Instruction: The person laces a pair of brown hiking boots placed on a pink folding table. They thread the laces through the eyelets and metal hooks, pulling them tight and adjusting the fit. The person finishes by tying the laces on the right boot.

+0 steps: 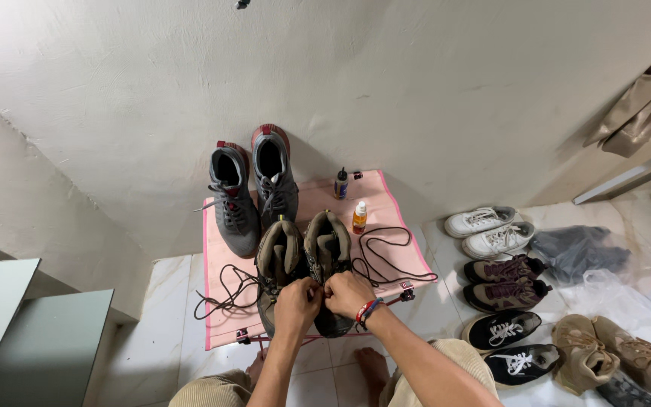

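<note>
Surface: a small pink tabletop [393, 207] of cloth on a thin frame, low over a pale marbled tile floor [156, 332].
Room: a plain off-white wall [386, 83] rises behind the tabletop; a grey cabinet top [35, 339] sits at 8 o'clock, and a tan garment [646, 98] hangs at 2 o'clock.
Brown boots: two, side by side at the near edge of the tabletop, toes toward me; the left boot [276, 260] stands beside the right boot [328, 249].
My left hand [297, 305]: fingers curled and pinched shut at the lace area between the two boots; exactly what it grips is hidden.
My right hand [348, 294]: also closed in a pinch, touching the right boot's front, knuckle to knuckle with the left; beaded bands circle its wrist.
Loose laces: two dark ones, one lace [224, 294] looped at 9 o'clock from the boots, the other lace [389, 256] coiled at 3 o'clock.
Grey sneakers [254, 192]: two, at 12 o'clock, heels against the wall.
Bottles: two, a dark-capped bottle [340, 183] and an orange bottle [359, 217] just in front of it.
Floor shoes at 3 to 4 o'clock: white pair [487, 230], maroon pair [506, 280], black pair [510, 345], tan pair [615, 354], eight shoes in four pairs.
Bags: a dark bag [578, 252] and a clear bag [612, 294] beside them.
</note>
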